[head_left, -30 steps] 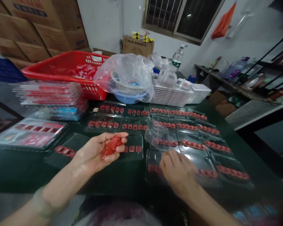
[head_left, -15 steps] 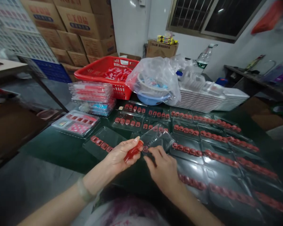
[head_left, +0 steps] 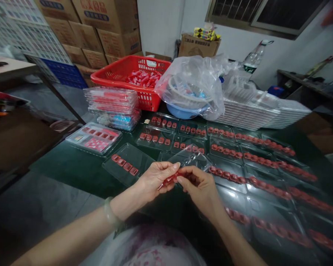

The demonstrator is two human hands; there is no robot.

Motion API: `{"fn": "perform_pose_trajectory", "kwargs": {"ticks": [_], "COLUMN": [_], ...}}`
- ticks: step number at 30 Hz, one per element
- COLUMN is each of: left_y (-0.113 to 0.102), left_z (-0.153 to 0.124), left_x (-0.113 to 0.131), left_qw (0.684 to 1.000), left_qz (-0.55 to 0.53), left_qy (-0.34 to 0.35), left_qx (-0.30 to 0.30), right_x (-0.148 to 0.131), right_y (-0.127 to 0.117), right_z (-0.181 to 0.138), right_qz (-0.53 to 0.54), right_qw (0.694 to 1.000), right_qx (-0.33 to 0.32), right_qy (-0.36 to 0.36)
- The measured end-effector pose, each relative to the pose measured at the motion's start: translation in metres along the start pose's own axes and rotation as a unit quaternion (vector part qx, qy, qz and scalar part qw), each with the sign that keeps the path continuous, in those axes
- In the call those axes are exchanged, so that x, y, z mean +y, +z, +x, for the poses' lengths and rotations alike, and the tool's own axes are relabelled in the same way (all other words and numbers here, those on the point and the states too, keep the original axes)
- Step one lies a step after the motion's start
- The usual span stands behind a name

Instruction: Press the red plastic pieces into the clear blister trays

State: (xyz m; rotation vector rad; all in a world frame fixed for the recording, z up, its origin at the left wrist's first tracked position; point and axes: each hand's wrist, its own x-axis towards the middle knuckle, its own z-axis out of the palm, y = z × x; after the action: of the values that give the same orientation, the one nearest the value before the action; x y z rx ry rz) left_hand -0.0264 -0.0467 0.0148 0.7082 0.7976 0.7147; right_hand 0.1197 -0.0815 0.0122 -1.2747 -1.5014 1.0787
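My left hand (head_left: 152,179) is closed around some small, glossy red plastic pieces (head_left: 168,181), partly hidden by its fingers. Thumb and fingers of my right hand (head_left: 199,184) pinch at the right end of these pieces, touching my left fingertips. Just behind the hands lies a clear plastic tray (head_left: 201,159), partly covered by them. To the left, another clear tray (head_left: 140,157) carries a slanted row of red square pieces (head_left: 124,164). Many similar trays with red rows (head_left: 227,174) spread out to the right.
At the back stand a red basket (head_left: 108,75) of pink-red pieces, a bagged blue basin (head_left: 180,111) and stacked clear trays (head_left: 246,114). Filled packs (head_left: 111,103) are piled at left, near a closed pack (head_left: 96,139). Cartons (head_left: 86,37) rise behind the dark green table (head_left: 63,166).
My right hand has moved up against my left hand and now pinches the end of the red pieces; before, its fingers were apart from them, over the tray. The view has shifted slightly.
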Motion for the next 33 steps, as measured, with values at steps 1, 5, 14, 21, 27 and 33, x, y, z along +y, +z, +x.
{"fn": "perform_pose_trajectory", "kwargs": {"ticks": [1,5,14,21,27,33], "left_y": [0.000,0.002,-0.002,0.001,0.006,0.003], "left_z": [-0.001,-0.009,-0.012,-0.013,-0.013,-0.008], "left_x": [0.001,0.003,0.001,0.006,0.001,-0.020], "left_qw": [1.000,0.999,0.980,0.969,0.979,0.994], "left_qz": [0.006,0.044,0.191,0.236,0.188,0.101], "left_qy": [0.004,0.002,0.043,0.031,0.019,0.029], "left_qx": [0.001,-0.014,-0.024,-0.071,-0.080,-0.007], "right_x": [0.000,0.001,0.005,0.006,0.009,0.015], "right_y": [-0.001,-0.002,-0.003,-0.004,0.002,0.016], "right_z": [0.000,-0.002,-0.009,-0.013,-0.018,-0.024], "right_qz": [0.007,-0.005,-0.184,-0.191,-0.159,-0.197], "right_qw": [1.000,1.000,0.977,0.973,0.983,0.972], "right_qx": [0.002,0.020,-0.018,-0.020,0.070,0.102], "right_qy": [0.008,0.004,-0.109,-0.125,-0.057,-0.081]}}
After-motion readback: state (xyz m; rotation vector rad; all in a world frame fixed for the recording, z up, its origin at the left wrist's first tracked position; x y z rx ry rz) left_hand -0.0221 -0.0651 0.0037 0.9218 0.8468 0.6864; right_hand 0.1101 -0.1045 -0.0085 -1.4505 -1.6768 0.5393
